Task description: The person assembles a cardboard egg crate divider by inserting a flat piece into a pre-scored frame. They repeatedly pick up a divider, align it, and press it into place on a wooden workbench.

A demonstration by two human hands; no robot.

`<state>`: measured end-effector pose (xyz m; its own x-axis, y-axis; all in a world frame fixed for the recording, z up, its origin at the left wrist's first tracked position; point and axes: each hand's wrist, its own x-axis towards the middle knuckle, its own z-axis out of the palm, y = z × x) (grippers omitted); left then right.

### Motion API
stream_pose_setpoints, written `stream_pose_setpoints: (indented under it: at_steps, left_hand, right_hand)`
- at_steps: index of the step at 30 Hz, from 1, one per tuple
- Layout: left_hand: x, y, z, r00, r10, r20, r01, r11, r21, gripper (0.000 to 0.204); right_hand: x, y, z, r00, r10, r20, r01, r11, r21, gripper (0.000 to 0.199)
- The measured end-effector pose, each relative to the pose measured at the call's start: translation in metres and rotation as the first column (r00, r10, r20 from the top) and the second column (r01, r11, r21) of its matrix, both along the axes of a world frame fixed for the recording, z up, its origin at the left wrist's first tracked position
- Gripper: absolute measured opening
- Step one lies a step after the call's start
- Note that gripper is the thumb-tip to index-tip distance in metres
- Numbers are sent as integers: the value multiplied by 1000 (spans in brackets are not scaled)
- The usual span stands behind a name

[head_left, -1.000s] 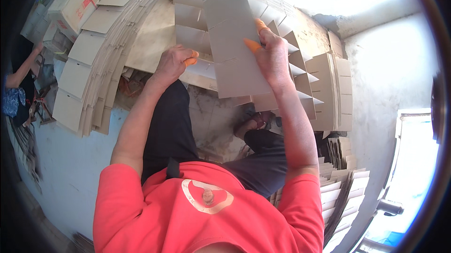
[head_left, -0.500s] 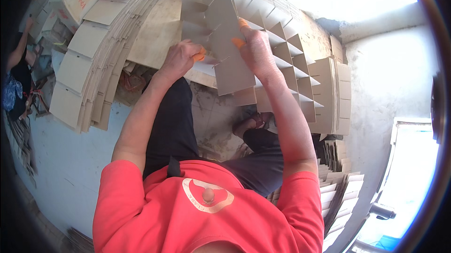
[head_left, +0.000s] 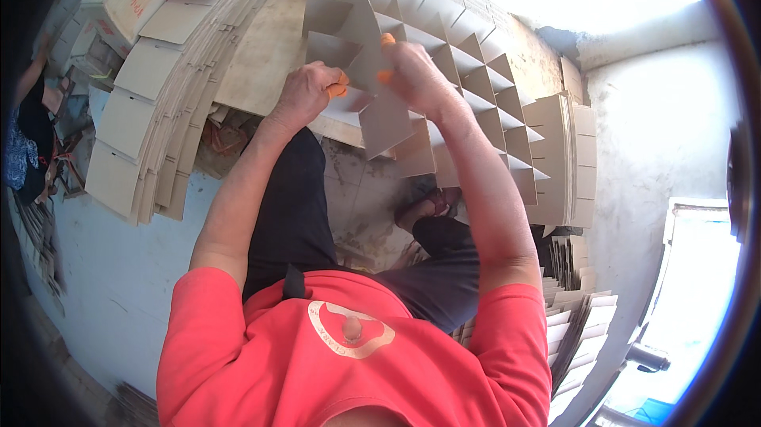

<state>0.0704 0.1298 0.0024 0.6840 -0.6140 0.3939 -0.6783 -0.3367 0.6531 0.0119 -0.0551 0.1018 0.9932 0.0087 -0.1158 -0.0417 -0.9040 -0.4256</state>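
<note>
A person's left hand (head_left: 305,94) and right hand (head_left: 416,78), fingertips capped in orange, each close their grip on a slotted cardboard strip (head_left: 380,110) above the cardboard divider grid (head_left: 476,94); flattened cartons (head_left: 151,94) lie left of the grid
</note>
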Motion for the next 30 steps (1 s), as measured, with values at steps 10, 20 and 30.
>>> stream_pose_setpoints:
  at_steps: [10, 20, 30]
  left_hand:
    - [5, -1, -8, 1000, 5, 8, -5, 999, 39, 12]
    - [7, 1, -10, 1000, -16, -18, 17, 999, 50, 11]
    - [13, 0, -11, 994, -39, -101, 44, 998, 50, 10]
  right_hand:
    - [1, 17, 2, 1000, -7, 18, 10, 986, -169, 19]
    - [-4, 0, -5, 996, -31, 85, 30, 1000, 7, 27]
    - [-22, 14, 0, 999, -36, 32, 37, 998, -58, 42]
